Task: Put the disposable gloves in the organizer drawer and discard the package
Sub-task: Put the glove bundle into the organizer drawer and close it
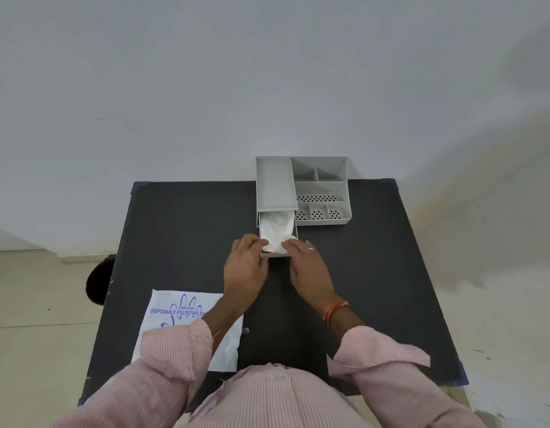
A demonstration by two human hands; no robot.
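Gloves [277, 231] fill the pulled-out drawer [275, 254] at the organizer's [321, 193] seven o'clock, both hands [245, 267] [309, 265] pressing them, fingers loosely spread.

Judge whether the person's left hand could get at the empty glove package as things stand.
Probably yes: the glove package lies flat on the black table, beside and partly under the left forearm, with nothing on top. The left hand must first leave the gloves.

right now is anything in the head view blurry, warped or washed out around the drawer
Head view: wide-angle bend splays the table edges outward; the white gloves in the drawer wash out, folds barely readable; both hands look sharp; soft shadow on the right wall.
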